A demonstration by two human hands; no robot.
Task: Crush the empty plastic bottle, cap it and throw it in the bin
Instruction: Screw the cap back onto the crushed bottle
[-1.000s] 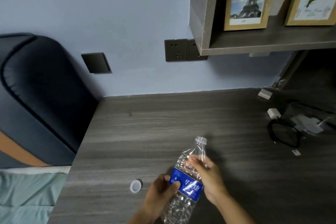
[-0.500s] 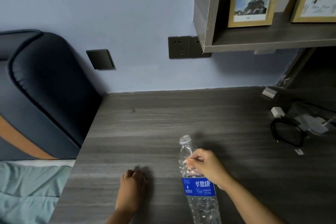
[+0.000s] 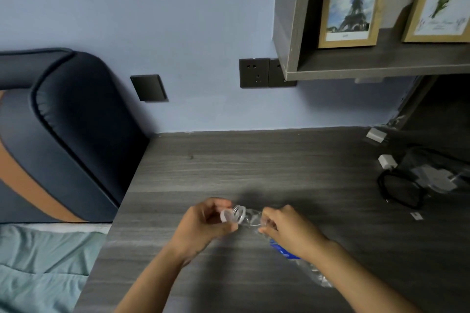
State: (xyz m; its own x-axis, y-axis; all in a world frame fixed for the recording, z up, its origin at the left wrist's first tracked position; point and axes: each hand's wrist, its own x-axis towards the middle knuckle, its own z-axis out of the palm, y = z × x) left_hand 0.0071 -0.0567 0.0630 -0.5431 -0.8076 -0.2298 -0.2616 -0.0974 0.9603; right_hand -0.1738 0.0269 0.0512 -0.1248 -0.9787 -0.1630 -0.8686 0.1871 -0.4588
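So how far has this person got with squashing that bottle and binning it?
The crushing looks done: the bottle is crumpled and lies tilted over the desk. Capping is in hand: the left hand holds the cap at the threaded neck, not yet screwed on, while the right hand grips the bottle. Binning is left; no bin is in view.

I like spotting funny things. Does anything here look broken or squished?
Yes. The bottle is crumpled and held sideways over the desk. The left hand brings the cap to its mouth; the right hand grips its neck.
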